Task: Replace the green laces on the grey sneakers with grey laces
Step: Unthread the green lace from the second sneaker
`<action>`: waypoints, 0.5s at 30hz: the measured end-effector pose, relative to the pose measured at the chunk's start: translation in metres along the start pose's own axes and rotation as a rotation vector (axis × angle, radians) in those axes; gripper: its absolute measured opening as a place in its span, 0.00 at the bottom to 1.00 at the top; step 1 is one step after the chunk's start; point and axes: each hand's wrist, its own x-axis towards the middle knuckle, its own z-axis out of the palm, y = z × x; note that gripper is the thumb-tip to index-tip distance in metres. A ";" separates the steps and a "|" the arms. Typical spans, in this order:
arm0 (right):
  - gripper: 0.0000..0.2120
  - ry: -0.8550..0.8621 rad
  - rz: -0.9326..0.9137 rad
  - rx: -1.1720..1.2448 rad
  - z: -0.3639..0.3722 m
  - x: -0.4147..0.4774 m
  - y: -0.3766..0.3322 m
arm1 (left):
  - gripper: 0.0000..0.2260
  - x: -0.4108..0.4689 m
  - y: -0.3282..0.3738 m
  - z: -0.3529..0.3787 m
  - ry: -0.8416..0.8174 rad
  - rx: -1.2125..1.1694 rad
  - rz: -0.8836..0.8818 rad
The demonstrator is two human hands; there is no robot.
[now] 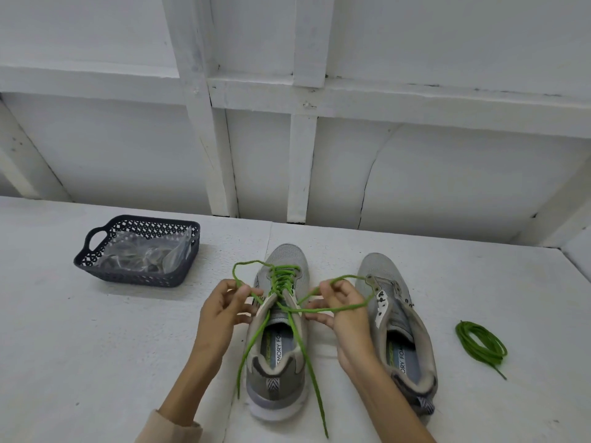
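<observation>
- Sneakers: left sneaker (277,346) and right sneaker (399,330), both grey, sit side by side on the white table (96,362), toes pointing away from the person.
- The left sneaker is laced with a green lace (281,282), and its 2 ends trail back past the heel.
- Left hand (224,310) pinches 1 loop of that lace, just left of the tongue.
- Right hand (343,310) pinches the other loop, between the 2 shoes.
- The right sneaker is unlaced; a coiled green lace (479,343) lies near it on the right.
- A dark basket (140,278) at far left holds clear plastic bags (144,251), contents too blurry to make out.
</observation>
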 end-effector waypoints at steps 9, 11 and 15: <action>0.05 -0.155 -0.020 -0.127 0.001 -0.003 -0.004 | 0.05 0.002 -0.004 0.000 -0.098 0.075 0.055; 0.06 -0.025 0.004 0.008 0.000 0.001 -0.003 | 0.06 0.005 -0.002 0.001 0.015 -0.017 0.017; 0.02 -0.042 0.025 0.007 0.000 -0.004 0.006 | 0.11 -0.001 -0.004 -0.001 -0.100 0.041 0.011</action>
